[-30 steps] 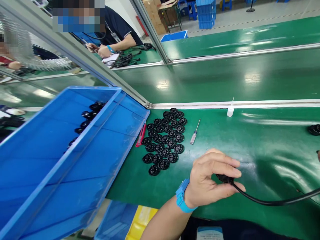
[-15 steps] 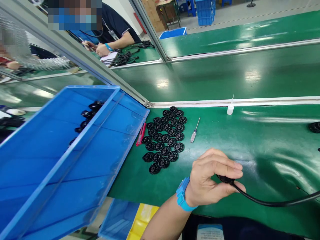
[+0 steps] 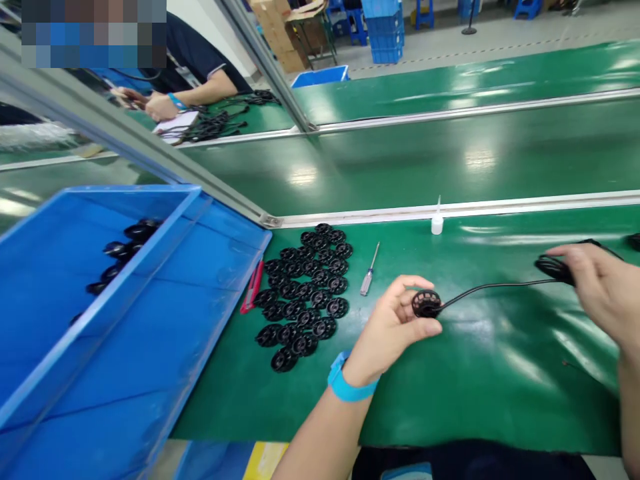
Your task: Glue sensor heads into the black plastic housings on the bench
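My left hand (image 3: 395,327), with a blue wrist strap (image 3: 345,385), pinches a round black slotted part (image 3: 427,303) at the end of a thin black cable (image 3: 493,287). The cable runs right to my right hand (image 3: 600,290), whose fingers close on a black bundle of the same cable (image 3: 554,268). Both hands hover over the green bench (image 3: 475,380). To the left of my left hand lie several black round discs (image 3: 305,293) in a cluster.
A small screwdriver (image 3: 369,272) and a white dropper bottle (image 3: 437,220) lie beyond my hands. A red cutter (image 3: 251,288) sits by a tilted blue bin (image 3: 125,333) holding black parts. Across the conveyor, another person's hands (image 3: 160,105) work on cables.
My left hand turned and rose, showing the round part at the cable's end. My right hand came into view at the right, holding the cable's other end. The view shifted right.
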Available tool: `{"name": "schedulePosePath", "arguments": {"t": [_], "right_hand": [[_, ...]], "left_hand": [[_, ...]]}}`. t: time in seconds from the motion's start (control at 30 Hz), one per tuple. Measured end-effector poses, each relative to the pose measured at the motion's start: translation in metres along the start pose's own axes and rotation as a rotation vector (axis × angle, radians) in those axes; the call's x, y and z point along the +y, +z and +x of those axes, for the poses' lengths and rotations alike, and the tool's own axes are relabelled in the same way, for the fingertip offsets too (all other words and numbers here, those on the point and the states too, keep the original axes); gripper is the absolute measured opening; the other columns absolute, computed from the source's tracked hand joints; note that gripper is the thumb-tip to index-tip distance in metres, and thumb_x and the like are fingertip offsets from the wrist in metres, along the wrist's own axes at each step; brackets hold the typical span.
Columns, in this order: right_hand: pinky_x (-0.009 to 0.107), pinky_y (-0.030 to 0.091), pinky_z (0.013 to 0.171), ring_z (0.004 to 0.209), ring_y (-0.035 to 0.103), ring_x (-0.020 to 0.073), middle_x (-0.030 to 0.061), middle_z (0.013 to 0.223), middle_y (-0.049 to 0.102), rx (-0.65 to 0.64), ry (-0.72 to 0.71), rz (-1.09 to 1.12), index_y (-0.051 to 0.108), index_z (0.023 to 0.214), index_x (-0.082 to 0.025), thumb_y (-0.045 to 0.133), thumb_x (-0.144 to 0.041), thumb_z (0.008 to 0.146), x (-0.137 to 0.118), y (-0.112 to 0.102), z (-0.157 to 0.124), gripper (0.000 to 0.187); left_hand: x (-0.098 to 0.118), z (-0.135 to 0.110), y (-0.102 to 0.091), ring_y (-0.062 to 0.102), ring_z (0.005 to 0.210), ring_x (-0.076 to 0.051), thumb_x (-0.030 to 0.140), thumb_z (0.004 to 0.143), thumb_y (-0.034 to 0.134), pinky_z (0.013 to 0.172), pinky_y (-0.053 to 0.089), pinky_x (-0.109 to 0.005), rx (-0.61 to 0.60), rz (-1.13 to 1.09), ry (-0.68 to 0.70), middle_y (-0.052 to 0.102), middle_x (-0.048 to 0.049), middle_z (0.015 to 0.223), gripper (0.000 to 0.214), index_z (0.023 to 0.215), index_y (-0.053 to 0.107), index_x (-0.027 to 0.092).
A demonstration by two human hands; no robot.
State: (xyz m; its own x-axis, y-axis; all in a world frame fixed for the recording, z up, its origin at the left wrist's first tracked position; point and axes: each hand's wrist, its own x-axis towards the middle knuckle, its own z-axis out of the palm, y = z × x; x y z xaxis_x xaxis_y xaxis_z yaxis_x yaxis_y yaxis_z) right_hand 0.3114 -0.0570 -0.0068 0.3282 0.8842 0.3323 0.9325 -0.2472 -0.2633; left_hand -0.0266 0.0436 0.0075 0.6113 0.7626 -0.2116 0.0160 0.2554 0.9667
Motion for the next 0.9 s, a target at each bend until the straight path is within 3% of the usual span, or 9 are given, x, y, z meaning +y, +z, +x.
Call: {"name": "schedulePosePath", "arguments": {"t": [0.07,0.13,0.23,0.3,0.4,0.53,0.63,0.77,0.9], "right_hand": [[0.031,0.041,0.057,0.063,0.066,0.0180,0.0048,0.079,0.075,-0.035,-0.024,-0.032,0.073,0.106,-0.025,0.042,-0.053,0.105,-0.012,0.010,0.007,0.042],[0.032,0.046,0.069,0.083,0.070,0.0218,0.0069,0.098,0.077,-0.058,-0.060,-0.035,0.072,0.110,-0.024,0.038,-0.047,0.106,-0.019,0.025,0.012,0.042],[0.041,0.047,0.089,0.108,0.065,0.0287,0.0103,0.121,0.071,-0.089,-0.114,-0.024,0.065,0.128,-0.024,0.039,-0.047,0.105,-0.019,0.040,0.017,0.042],[0.046,0.046,0.093,0.113,0.061,0.0314,0.0125,0.125,0.068,-0.089,-0.117,-0.020,0.061,0.134,-0.022,0.044,-0.049,0.104,-0.016,0.041,0.018,0.044],[0.047,0.046,0.095,0.112,0.059,0.0319,0.0130,0.122,0.068,-0.093,-0.111,-0.034,0.063,0.130,-0.022,0.057,-0.051,0.097,-0.012,0.033,0.015,0.044],[0.042,0.050,0.094,0.108,0.060,0.0268,0.0097,0.118,0.067,-0.102,-0.081,-0.101,0.067,0.123,-0.026,0.072,-0.040,0.091,-0.019,0.028,0.017,0.036],[0.043,0.053,0.096,0.112,0.061,0.0230,0.0082,0.126,0.064,-0.071,-0.010,-0.144,0.062,0.128,-0.023,0.067,-0.043,0.095,-0.017,0.025,0.025,0.039],[0.048,0.054,0.099,0.116,0.062,0.0239,0.0103,0.133,0.061,0.037,0.263,-0.222,0.059,0.131,-0.020,0.060,-0.043,0.099,0.013,0.014,0.028,0.039],[0.046,0.057,0.095,0.111,0.064,0.0231,0.0100,0.129,0.062,0.038,0.486,-0.234,0.060,0.128,-0.018,0.063,-0.042,0.098,0.048,0.017,0.024,0.039]], "left_hand": [[-0.006,0.014,-0.009,0.068,0.060,-0.013,0.051,0.085,0.072,0.055,0.049,-0.023,0.097,0.247,-0.030,0.075,-0.0043,0.087,0.050,0.119,0.054,0.020],[-0.013,0.027,-0.017,0.064,0.054,-0.014,0.053,0.091,0.060,0.054,0.047,-0.026,0.186,0.437,-0.022,0.072,-0.0019,0.077,0.043,0.117,0.053,0.019],[-0.019,0.037,-0.026,0.061,0.058,-0.019,0.052,0.088,0.066,0.064,0.049,-0.033,0.307,0.649,0.033,0.061,0.0027,0.067,0.040,0.111,0.058,0.019],[-0.021,0.038,-0.031,0.064,0.074,-0.025,0.052,0.086,0.069,0.078,0.051,-0.042,0.376,0.766,0.085,0.062,-0.0019,0.078,0.043,0.113,0.062,0.019],[-0.022,0.036,-0.035,0.061,0.109,-0.035,0.051,0.090,0.064,0.099,0.046,-0.053,0.414,0.925,0.246,0.063,-0.0147,0.113,0.047,0.123,0.064,0.017],[-0.027,0.040,-0.038,0.062,0.107,-0.033,0.043,0.101,0.050,0.095,0.049,-0.049,0.336,1.367,0.649,0.064,-0.0150,0.119,0.038,0.126,0.069,0.022],[-0.030,0.045,-0.036,0.062,0.107,-0.033,0.039,0.102,0.049,0.088,0.051,-0.046,0.313,1.480,0.834,0.063,-0.0162,0.125,0.033,0.118,0.073,0.023],[-0.030,0.043,-0.031,0.063,0.106,-0.031,0.039,0.100,0.055,0.088,0.052,-0.044,0.207,1.456,0.956,0.063,-0.0164,0.123,0.033,0.120,0.072,0.020],[-0.030,0.040,-0.032,0.064,0.109,-0.031,0.040,0.096,0.061,0.090,0.053,-0.043,0.091,1.414,0.948,0.066,-0.0134,0.125,0.033,0.124,0.071,0.026]]}}
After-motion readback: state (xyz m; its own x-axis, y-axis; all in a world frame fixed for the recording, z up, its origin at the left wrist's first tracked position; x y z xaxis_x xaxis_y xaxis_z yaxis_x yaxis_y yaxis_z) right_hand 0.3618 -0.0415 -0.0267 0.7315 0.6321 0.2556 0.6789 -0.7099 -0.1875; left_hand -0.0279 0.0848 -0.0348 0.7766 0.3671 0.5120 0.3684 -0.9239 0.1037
